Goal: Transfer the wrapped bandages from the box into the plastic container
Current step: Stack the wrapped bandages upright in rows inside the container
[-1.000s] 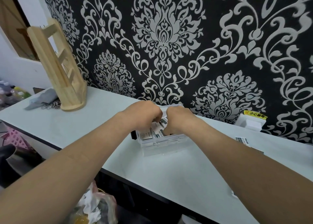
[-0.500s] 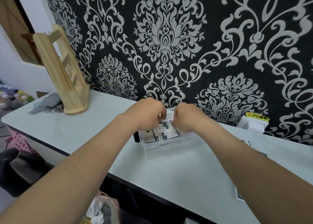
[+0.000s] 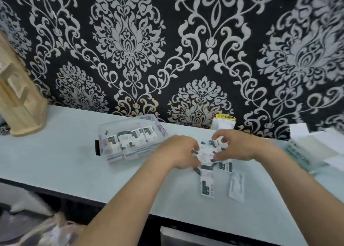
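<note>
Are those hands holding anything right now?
Both hands, left and right, close around a loose pile of white-and-dark wrapped bandages; whether they grip it cannot be told.

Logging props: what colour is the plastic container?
Clear, see-through plastic container; only the head view shows it.

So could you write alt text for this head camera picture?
Two hands, left hand and right hand, gather loose bandages on a white table. Left of them sits a clear container with bandages inside.
</note>
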A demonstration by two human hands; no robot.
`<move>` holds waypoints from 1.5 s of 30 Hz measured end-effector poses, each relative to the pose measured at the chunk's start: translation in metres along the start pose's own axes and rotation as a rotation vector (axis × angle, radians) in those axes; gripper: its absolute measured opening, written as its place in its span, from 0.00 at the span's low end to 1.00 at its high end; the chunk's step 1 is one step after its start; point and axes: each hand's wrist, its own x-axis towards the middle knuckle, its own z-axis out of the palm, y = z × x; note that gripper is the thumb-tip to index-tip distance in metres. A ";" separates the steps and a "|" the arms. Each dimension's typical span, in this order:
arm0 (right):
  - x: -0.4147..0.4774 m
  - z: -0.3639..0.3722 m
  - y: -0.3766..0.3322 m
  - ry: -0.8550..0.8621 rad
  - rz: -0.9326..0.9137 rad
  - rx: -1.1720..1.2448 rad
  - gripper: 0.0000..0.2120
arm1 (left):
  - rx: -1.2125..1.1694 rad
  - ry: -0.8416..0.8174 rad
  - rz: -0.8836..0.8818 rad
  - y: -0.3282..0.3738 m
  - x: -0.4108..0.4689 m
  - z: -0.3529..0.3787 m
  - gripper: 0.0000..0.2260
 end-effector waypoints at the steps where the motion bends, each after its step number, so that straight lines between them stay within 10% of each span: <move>1: -0.001 0.007 0.010 -0.028 0.015 -0.032 0.33 | 0.022 -0.086 -0.014 0.003 0.003 0.014 0.28; 5: 0.006 0.035 0.056 -0.049 0.031 -0.042 0.42 | 0.038 -0.177 -0.005 0.025 0.015 0.052 0.42; 11: 0.025 0.065 0.075 0.228 -0.048 0.386 0.31 | -0.055 -0.026 -0.150 0.031 0.042 0.051 0.31; 26: 0.045 0.082 0.054 0.368 -0.139 0.307 0.19 | 0.046 0.178 -0.192 0.035 0.049 0.057 0.12; 36: 0.047 0.087 0.040 0.390 -0.115 0.279 0.19 | -0.202 0.100 -0.085 -0.002 0.045 0.052 0.26; 45: 0.044 0.081 0.035 0.294 -0.110 0.172 0.12 | -0.144 0.215 -0.113 0.006 0.047 0.059 0.15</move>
